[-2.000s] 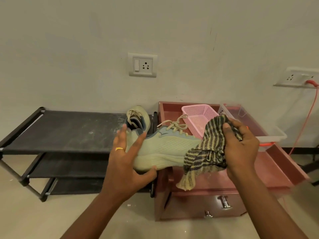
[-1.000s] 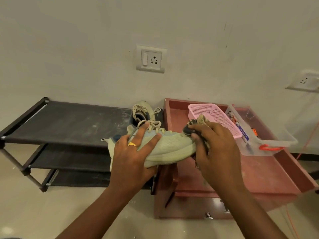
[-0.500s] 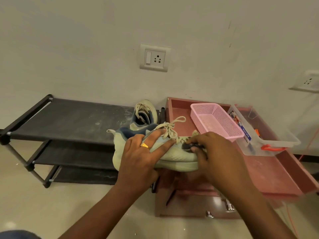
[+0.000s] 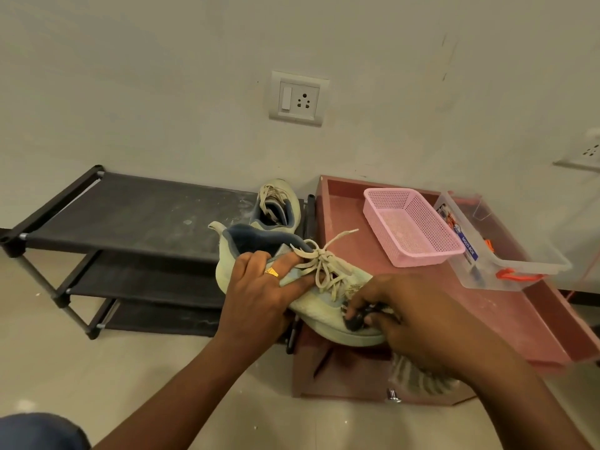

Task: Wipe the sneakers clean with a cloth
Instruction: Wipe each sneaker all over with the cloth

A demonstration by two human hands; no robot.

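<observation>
Fingers (image 4: 358,295) on the right hand (image 4: 418,323) are curled tight, pinching a bunched wad of the cloth (image 4: 355,321) against the sneaker (image 4: 319,311) near the toe, low on the side. The cloth's striped tail hangs out below that hand. The left hand (image 4: 259,287) has its fingers (image 4: 293,258) spread and wrapped over the midfoot just behind the laces (image 4: 324,264), with the thumb hidden underneath, so it's clamped on the shoe like a vise.

The sneaker is up in the air over the front left corner of the reddish cabinet (image 4: 487,306), heel raised toward the shoe rack (image 4: 130,216) and toe angled down to the right.

Handling-wise, I'd guess it's light and squishy. The knit upper looks like it'll dent under a hard rub, while the foam sole should be stiffer. Best grip is probably where the left hand already is, or round the heel collar, not the laces, since those are loose and floppy. The cloth is limp, so wadding it makes sense.

Count:
- two sneakers, this one and its mate (image 4: 279,206) sitting on the rack's top shelf next to the cabinet
- one cloth
- one rack with three shelves
- one pink basket (image 4: 418,258) and one clear plastic box (image 4: 506,271), side by side on the cabinet
- two wall sockets, one (image 4: 297,99) straight ahead and another (image 4: 584,154) at the right edge
</observation>
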